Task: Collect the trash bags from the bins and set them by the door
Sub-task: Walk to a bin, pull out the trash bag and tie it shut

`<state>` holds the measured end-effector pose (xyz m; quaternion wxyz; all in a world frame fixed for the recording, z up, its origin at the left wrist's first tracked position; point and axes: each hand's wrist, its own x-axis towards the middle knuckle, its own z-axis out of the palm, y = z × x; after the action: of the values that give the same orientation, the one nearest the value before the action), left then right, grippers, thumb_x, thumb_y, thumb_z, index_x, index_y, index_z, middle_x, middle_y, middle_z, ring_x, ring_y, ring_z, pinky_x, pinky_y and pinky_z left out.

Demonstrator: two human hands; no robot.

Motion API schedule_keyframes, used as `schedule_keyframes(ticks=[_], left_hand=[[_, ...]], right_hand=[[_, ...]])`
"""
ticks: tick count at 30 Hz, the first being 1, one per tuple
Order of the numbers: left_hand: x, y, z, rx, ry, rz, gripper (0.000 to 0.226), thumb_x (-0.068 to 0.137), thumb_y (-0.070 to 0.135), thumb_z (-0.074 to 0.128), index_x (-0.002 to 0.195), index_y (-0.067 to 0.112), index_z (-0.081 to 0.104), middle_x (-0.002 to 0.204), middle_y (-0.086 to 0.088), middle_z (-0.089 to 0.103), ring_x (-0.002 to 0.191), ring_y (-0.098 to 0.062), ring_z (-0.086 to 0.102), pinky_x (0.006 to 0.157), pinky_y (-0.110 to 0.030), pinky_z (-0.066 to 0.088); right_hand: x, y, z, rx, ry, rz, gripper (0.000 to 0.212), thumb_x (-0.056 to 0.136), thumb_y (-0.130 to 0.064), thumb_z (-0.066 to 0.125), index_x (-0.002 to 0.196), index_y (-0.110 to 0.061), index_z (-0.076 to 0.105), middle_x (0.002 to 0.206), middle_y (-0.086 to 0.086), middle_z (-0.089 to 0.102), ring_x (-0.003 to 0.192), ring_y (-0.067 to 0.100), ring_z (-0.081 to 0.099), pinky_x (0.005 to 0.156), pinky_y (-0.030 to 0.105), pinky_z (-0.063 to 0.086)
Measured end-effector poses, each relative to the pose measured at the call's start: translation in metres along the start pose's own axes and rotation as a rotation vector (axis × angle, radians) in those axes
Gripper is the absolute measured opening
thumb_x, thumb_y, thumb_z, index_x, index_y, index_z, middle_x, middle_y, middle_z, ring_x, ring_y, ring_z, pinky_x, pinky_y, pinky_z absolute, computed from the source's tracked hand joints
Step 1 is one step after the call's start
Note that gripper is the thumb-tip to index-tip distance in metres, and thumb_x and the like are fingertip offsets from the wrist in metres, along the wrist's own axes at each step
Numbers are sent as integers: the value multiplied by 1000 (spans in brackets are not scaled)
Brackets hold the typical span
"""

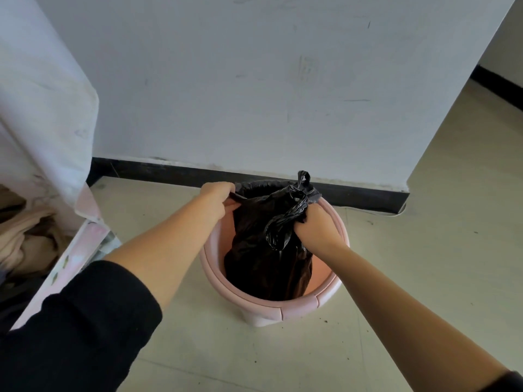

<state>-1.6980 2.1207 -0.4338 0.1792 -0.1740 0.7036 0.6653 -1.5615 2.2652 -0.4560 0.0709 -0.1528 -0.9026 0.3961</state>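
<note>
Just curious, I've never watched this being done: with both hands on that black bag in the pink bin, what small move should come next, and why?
Probably lift straight up. The left hand grips the trash bag at its edge, the right hand grips its gathered top, and the bag's body still sits inside the pink bin.

I see bare floor right of the bin. The wall stands close behind it; a cloth-draped rack crowds the left.
</note>
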Motion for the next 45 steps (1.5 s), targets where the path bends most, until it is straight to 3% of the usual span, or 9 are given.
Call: schedule_keyframes(ticks=[4, 8, 14, 18, 22, 25, 29, 37, 45], left_hand=[[-7, -12, -4, 102, -68, 177, 23, 82, -5, 50, 77, 10, 67, 91, -11, 64, 82, -24, 60, 79, -32, 51], [-43, -29, 8, 335, -371, 404, 38, 87, -5, 43, 69, 17, 69, 93, 8, 70, 90, -12, 64, 79, -21, 50], [-72, -33, 16, 568, -521, 469, 31, 92, 10, 44, 69, 20, 63, 68, 2, 60, 67, -13, 55, 66, -23, 44], [-75, -30, 13, 717, -576, 586, 26, 92, 9, 45, 80, 21, 64, 68, 13, 57, 59, 4, 52, 58, -7, 37], [-43, -30, -12, 771, -121, 714, 26, 89, 18, 51, 114, 24, 59, 117, 4, 61, 100, -17, 61, 85, -30, 49], [-22, -37, -44, 731, 59, 305, 45, 88, 21, 59, 131, 10, 48, 124, -11, 57, 107, -29, 58, 88, -37, 47], [-16, -58, -82, 212, -321, -343, 40, 90, 29, 59, 121, 4, 59, 111, -17, 68, 101, -32, 65, 80, -44, 55], [-20, -68, -81, 121, -282, -255, 13, 88, -2, 49, 88, 1, 61, 72, -13, 69, 63, -25, 68, 51, -33, 55], [-26, -56, -41, -287, -102, -284, 38, 95, 10, 51, 132, 7, 44, 126, -18, 53, 121, -38, 51, 89, -62, 47]], right_hand=[[8, 2, 7, 29, 0, -74, 19, 81, 2, 45, 76, -13, 56, 105, 14, 56, 66, 7, 51, 52, 4, 40], [8, 1, 14, 82, -41, -159, 31, 83, 0, 50, 97, -27, 56, 122, 5, 50, 113, 20, 50, 99, 33, 44], [2, 5, 12, 190, -101, -44, 71, 88, 3, 53, 146, -18, 19, 107, -11, 47, 96, 7, 51, 86, 19, 39], [6, 4, 10, -197, -289, -92, 25, 92, -3, 46, 75, -21, 51, 71, -9, 48, 71, 9, 49, 58, 11, 38], [12, 4, 6, -297, -228, -93, 25, 94, -5, 37, 99, -3, 62, 86, 4, 60, 83, 20, 58, 70, 29, 47], [19, 0, 2, -116, -119, -26, 29, 95, -4, 36, 113, -10, 58, 99, 0, 59, 99, 23, 60, 85, 31, 48], [22, -23, -9, 614, 26, 211, 25, 95, -3, 40, 88, -21, 55, 81, 1, 61, 78, 19, 60, 76, 37, 53], [20, -74, -68, 805, 291, 142, 28, 91, -3, 48, 68, -19, 47, 69, -2, 50, 63, 13, 51, 60, 24, 46], [0, -72, -134, 774, 575, -3, 35, 85, 6, 40, 63, -21, 37, 63, -3, 40, 63, 15, 38, 60, 31, 35]])
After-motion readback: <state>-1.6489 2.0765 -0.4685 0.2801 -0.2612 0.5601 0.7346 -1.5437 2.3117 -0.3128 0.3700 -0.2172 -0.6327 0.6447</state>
